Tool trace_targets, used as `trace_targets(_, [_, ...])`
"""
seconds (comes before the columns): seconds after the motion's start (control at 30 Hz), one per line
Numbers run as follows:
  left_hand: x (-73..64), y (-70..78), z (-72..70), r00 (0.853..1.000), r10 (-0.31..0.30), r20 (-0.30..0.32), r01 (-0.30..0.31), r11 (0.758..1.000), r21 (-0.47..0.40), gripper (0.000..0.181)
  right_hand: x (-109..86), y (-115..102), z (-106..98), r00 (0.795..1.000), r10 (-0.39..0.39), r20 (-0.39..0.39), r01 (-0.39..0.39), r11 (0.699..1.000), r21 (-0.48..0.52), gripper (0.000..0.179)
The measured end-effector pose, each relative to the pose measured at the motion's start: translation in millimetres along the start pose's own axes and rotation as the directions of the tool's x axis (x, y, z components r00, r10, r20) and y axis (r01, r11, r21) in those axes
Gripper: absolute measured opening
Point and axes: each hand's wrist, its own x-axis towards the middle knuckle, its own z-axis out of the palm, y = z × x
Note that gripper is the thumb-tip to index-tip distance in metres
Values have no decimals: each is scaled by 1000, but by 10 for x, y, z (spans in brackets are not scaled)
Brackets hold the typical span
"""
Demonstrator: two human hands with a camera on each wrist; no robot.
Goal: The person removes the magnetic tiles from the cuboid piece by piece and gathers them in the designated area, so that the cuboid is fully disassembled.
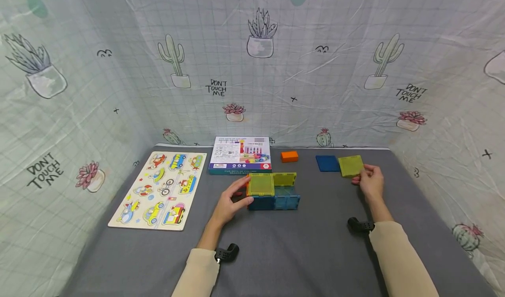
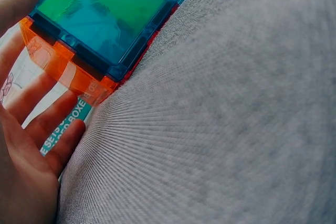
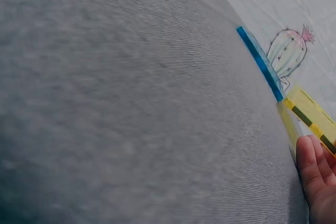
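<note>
Beige sleeves nearest, the left hand grips the tile box; the right hand pinches a yellow tile well rightward.

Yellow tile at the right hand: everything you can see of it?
The yellow tile is a flat yellow-green square, seemingly translucent plastic; the right wrist view shows dark segments along its edge. The right hand pinches its right side, tilting it over the gray table. It lies just right of the blue tile; contact there is unclear.
</note>
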Motion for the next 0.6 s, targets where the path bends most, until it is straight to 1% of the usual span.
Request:
trace_targets(0.13, [-1, -2, -4, 1000, 5, 2, -5, 1000, 0, 59, 65, 18, -24, 1000, 17, -26, -15, 998, 56, 35])
trace_targets(0.27, [0, -1, -6, 1000, 1, 0, -1, 1000, -1, 59, 106, 16, -48, 998, 49, -42, -44, 993, 114, 26])
trace_targets(0.53, [11, 9, -3, 1000, -7, -2, 7, 1000, -3, 59, 193, 6, -113, 994, 87, -71, -76, 987, 140, 16])
trace_targets(0.6, [9, 11, -4, 1000, -8, 0, 8, 1000, -4, 59, 228, 9, -128, 992, 99, -78, -88, 988, 130, 17])
